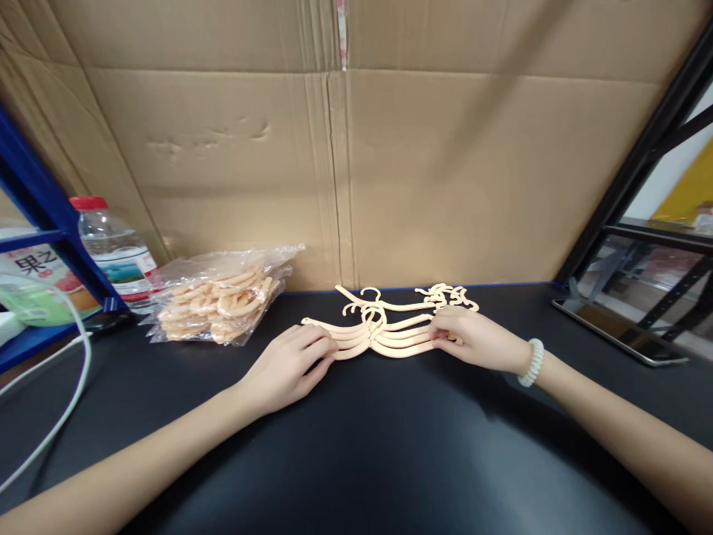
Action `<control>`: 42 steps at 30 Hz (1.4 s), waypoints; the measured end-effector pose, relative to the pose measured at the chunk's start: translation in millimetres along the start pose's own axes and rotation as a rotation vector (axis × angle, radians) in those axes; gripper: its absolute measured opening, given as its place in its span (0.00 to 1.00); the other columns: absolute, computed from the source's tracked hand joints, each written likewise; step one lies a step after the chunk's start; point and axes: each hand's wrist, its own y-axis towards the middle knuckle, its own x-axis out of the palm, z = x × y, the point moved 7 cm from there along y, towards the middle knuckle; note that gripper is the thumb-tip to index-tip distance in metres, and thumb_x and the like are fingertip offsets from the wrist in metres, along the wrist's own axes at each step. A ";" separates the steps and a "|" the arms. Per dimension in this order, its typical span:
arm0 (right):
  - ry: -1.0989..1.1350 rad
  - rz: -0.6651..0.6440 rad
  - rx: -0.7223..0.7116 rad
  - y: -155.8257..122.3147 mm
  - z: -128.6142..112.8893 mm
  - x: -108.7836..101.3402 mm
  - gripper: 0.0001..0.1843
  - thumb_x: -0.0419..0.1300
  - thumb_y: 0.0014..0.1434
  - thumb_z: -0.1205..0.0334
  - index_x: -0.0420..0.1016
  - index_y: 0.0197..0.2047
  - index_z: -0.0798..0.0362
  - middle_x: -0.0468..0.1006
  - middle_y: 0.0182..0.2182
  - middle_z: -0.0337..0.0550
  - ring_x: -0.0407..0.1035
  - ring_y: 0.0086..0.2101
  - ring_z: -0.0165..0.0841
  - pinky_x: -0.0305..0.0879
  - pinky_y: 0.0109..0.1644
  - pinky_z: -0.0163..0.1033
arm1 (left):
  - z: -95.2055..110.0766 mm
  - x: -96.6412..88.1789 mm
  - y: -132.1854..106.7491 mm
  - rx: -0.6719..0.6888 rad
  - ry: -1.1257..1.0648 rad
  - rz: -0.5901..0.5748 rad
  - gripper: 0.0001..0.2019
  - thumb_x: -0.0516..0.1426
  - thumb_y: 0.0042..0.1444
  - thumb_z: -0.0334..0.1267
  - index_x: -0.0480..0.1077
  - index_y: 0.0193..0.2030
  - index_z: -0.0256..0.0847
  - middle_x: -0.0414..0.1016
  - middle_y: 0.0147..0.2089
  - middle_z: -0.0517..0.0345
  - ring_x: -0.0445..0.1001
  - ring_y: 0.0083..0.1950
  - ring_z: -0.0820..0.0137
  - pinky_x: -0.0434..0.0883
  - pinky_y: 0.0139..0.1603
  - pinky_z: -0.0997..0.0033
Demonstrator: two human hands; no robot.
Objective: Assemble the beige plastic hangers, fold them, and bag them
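Several small cream plastic hangers [384,336] lie in a stack on the black table [356,446], hooks pointing away from me. My left hand [292,368] has its fingers closed on the stack's left ends. My right hand [473,338], with a white bead bracelet at the wrist, pinches the right ends. A few more loose hangers [445,297] lie just behind the stack, by the cardboard wall.
A clear plastic bag of the same hangers [220,301] lies at the left. Behind it stand a water bottle with a red cap [114,253] and a blue shelf frame [38,200]. A white cable [67,405] runs at the far left. A tablet [618,331] lies at the right.
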 end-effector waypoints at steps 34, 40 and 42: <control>-0.026 0.056 0.001 -0.1 2.4 -2.9 0.07 0.55 0.60 0.70 0.73 0.32 0.54 0.73 0.28 0.41 0.66 0.33 0.34 0.62 0.38 0.39 | 1.9 -2.8 -0.7 0.036 0.010 0.046 0.08 0.50 0.64 0.31 0.69 0.42 0.40 0.74 0.42 0.53 0.71 0.43 0.64 0.67 0.45 0.63; -0.062 0.169 0.125 -3.6 33.8 -17.8 0.07 0.55 0.58 0.68 0.73 0.32 0.52 0.76 0.30 0.42 0.69 0.32 0.34 0.64 0.37 0.38 | 4.8 -6.0 -0.6 0.052 0.028 0.062 0.08 0.50 0.63 0.31 0.70 0.42 0.40 0.75 0.41 0.53 0.72 0.43 0.64 0.67 0.44 0.64; -0.089 0.226 0.198 -8.4 55.9 -25.6 0.07 0.54 0.59 0.67 0.73 0.34 0.53 0.77 0.31 0.44 0.70 0.33 0.36 0.65 0.38 0.40 | 5.4 -7.0 0.1 0.058 0.037 0.073 0.08 0.50 0.63 0.31 0.70 0.42 0.40 0.75 0.41 0.53 0.72 0.43 0.64 0.67 0.44 0.64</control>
